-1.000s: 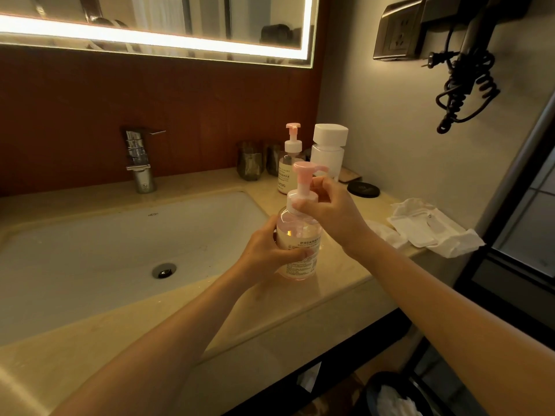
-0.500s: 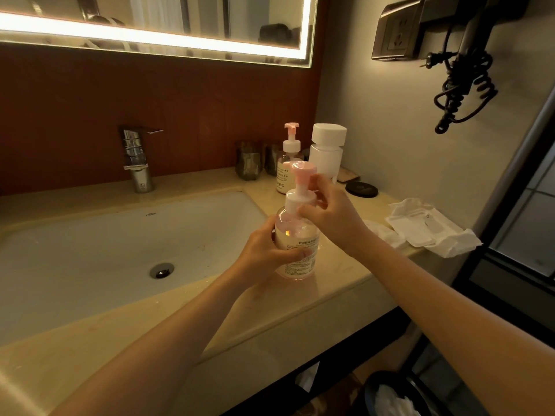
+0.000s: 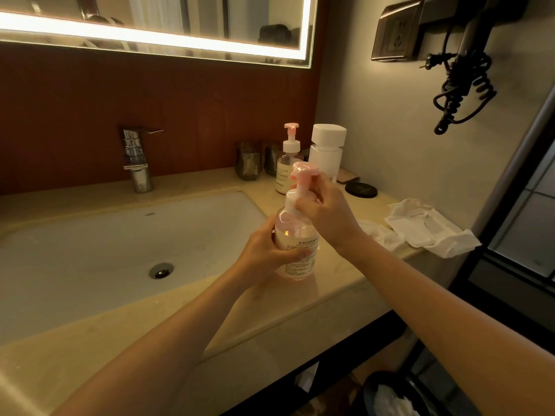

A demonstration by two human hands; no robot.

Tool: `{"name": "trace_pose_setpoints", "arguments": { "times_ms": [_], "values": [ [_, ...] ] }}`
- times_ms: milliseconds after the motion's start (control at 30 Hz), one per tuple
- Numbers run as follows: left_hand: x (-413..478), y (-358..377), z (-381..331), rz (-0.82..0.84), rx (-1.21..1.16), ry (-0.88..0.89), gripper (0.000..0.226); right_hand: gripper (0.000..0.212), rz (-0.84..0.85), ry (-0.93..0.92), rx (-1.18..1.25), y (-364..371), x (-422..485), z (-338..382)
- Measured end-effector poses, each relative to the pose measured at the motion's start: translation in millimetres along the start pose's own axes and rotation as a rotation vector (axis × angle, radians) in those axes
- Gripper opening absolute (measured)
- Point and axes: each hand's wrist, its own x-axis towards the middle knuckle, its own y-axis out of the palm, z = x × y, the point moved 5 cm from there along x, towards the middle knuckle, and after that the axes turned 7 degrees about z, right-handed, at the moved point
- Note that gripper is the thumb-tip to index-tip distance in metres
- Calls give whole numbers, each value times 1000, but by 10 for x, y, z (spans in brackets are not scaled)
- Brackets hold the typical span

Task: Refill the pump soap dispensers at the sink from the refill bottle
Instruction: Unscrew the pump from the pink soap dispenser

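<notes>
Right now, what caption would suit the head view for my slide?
Left grip holds a pump bottle on the counter; right grip holds its pump.

Small dark letters on the basin (image 3: 151, 214) wall, at twelve o'clock from the drain (image 3: 161, 270), read something like "HEGII"; the last strokes are unclear. The rear pump dispenser (image 3: 283, 172), at twelve o'clock from the front dispenser (image 3: 295, 235), has a pale label with spaced capitals ending "…LUDE" and larger letters lower down ending "…PTIG". The rest curves out of sight. The front dispenser's white label has a line of Chinese characters with fine print under it, too small to read. A small square mark low on the faucet (image 3: 141, 185) is illegible.
</notes>
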Motion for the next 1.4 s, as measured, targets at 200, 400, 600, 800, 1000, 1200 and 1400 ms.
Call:
{"name": "trace_pose_setpoints", "arguments": {
  "times_ms": [200,400,600,800,1000,1200,1400],
  "values": [
    [-3,1,-12,9,-9,5,71,58,-141,29,-165,-60,8,-50],
    [-4,5,3,0,-15,3,77,41,1,49,41,-6,1,-32],
    [-2,0,-3,8,-15,0,63,67,-119,34,-135,-34,7,-45],
    [-14,13,-12,0,-26,4,73,34,32,67,-12,1,-8,-18],
    [-19,7,-19,-1,-32,10,64,56,-40,64,-62,-12,-10,-61],
    [-25,18,-51,-12,-28,16,69,41,-86,4,50,-130,-14,12],
    [3,14,-52,10,-21,3,69,19,-371,-11,319,-755,36,95]
  ]
}}
